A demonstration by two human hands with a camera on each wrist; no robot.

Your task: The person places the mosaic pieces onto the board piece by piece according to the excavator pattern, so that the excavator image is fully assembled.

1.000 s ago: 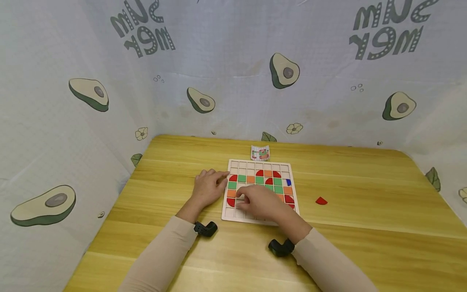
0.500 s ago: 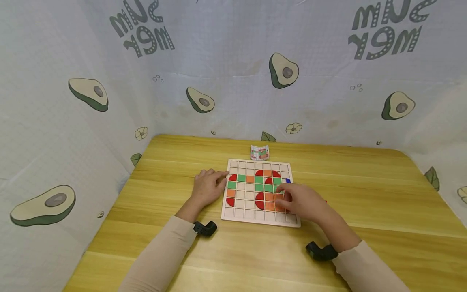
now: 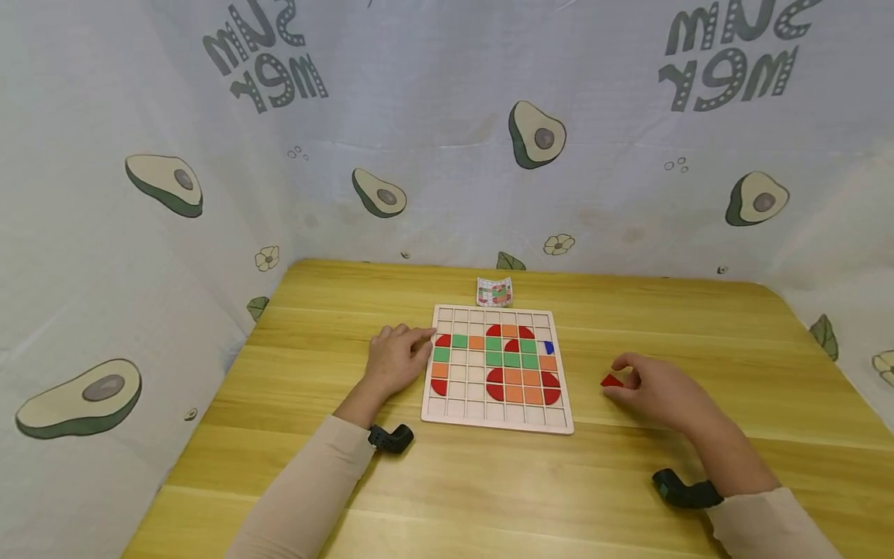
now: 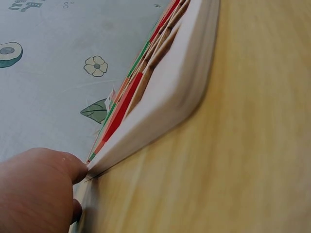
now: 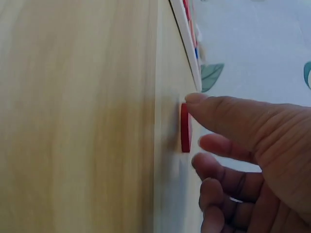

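My left hand [image 3: 396, 359] rests on the table, a fingertip touching the left edge of the white grid board [image 3: 497, 422]. In the left wrist view, that hand [image 4: 46, 189] is right at the board's corner. Green and orange squares and red quarter-circle tiles fill part of the grid, with a blue tile [image 3: 549, 348] near its right side. Right of the board, my right hand [image 3: 660, 390] pinches a loose red quarter-circle tile [image 3: 611, 380] between thumb and finger. The right wrist view shows the thumb on the end of that tile [image 5: 185, 128], close over the table.
A small curved pattern card [image 3: 494, 293] stands just behind the board, printed with a coloured grid. The wooden table [image 3: 482, 497] carries everything. A white curtain [image 3: 447, 140] with avocado prints hangs along its back and left side.
My right hand has left the board, moving right across the tiles to the loose red quarter-circle tile and taking hold of it. My left hand has stayed at the board's left edge.
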